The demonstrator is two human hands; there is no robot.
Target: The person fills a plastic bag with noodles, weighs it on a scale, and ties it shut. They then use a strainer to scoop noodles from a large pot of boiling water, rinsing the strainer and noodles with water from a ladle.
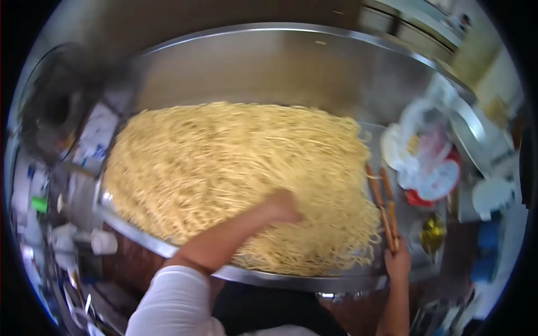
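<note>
A broad, thick layer of yellow noodles (213, 162) is spread over a metal work surface with a raised back. My left hand (283, 206) reaches over the front middle of the noodles, at or just above them. Motion blur smears its fingers, and I cannot see anything held in it. At the right end, my right hand (397, 256) is closed round the near ends of a pair of long wooden chopsticks (384, 204). Their far tips point away from me, beside the right edge of the noodles.
Right of the chopsticks lie clear plastic bags (428, 148) and a red container (417, 199). A vessel of yellow-green liquid (432, 232) stands nearer me. On the left are a large round dark fan-like object (53, 106) and a white cup (104, 242). The metal rim (252, 274) runs along my front.
</note>
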